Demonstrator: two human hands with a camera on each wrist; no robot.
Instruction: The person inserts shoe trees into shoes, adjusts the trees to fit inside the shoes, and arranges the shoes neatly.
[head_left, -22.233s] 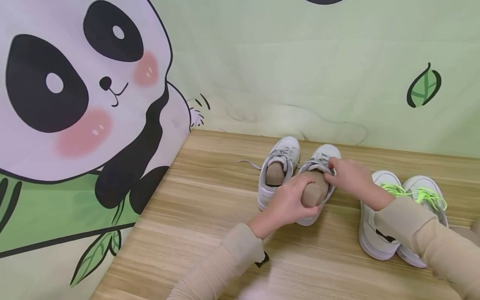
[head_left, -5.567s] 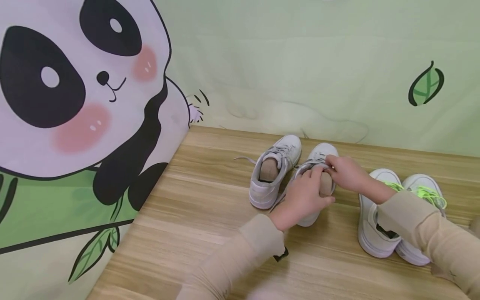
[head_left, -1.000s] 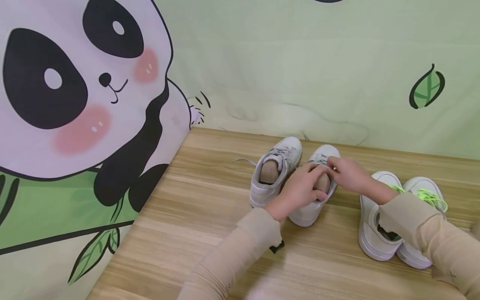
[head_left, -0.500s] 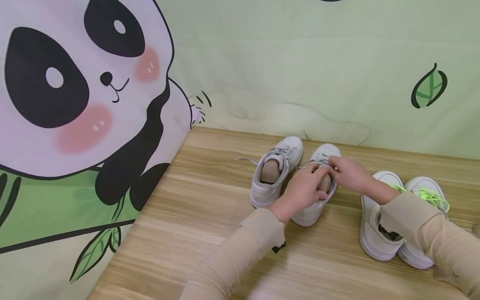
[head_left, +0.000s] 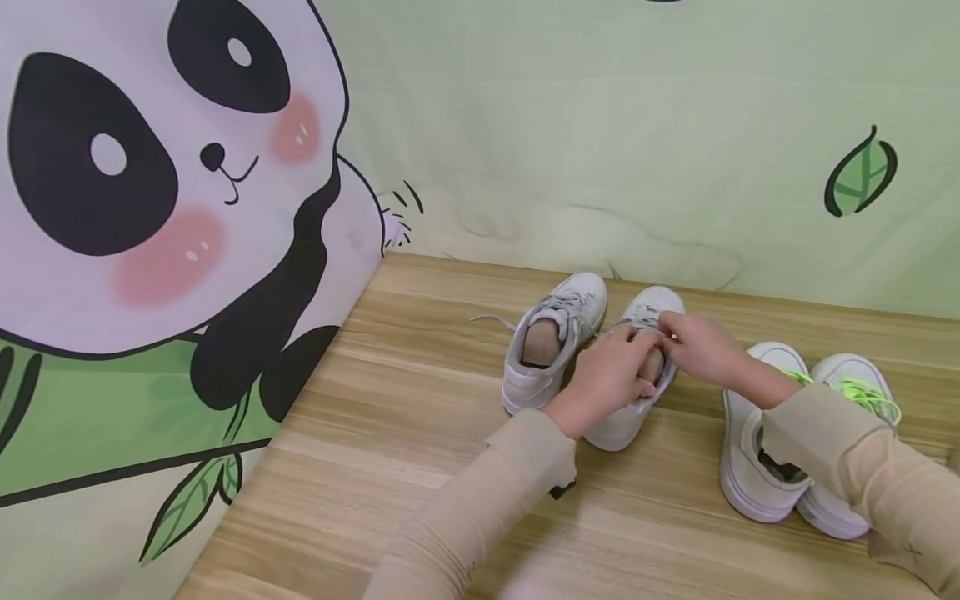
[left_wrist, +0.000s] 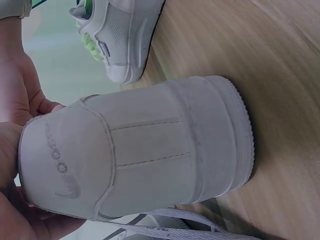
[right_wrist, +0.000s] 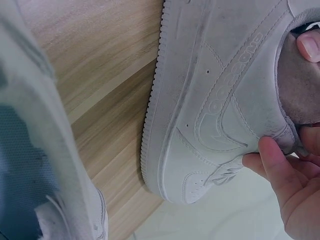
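A white shoe with grey laces [head_left: 618,429] stands on the wooden surface, its heel [left_wrist: 145,145] filling the left wrist view. A brown insert [head_left: 652,365] lies in its opening, partly hidden by my left hand [head_left: 609,371]. That hand spans the opening, its thumb against the insert [right_wrist: 300,85] and its other fingers bent at the tongue. My right hand [head_left: 705,346] pinches the collar edge beside the laces, as the right wrist view also shows on the shoe's side [right_wrist: 200,115]. The matching shoe [head_left: 527,379] stands to the left with its own brown insert [head_left: 542,342].
Two white shoes with bright green laces [head_left: 757,479] stand at the right, partly under my right forearm. A green cloth backdrop [head_left: 600,133] with a panda drawing rises behind and to the left of the wooden surface [head_left: 360,450].
Since the oldest frame, the insert has gone from sticking up in my left grip to lying lower in the shoe. The left-hand shoe's heel has shifted leftward. Over the last second both hands have barely moved.
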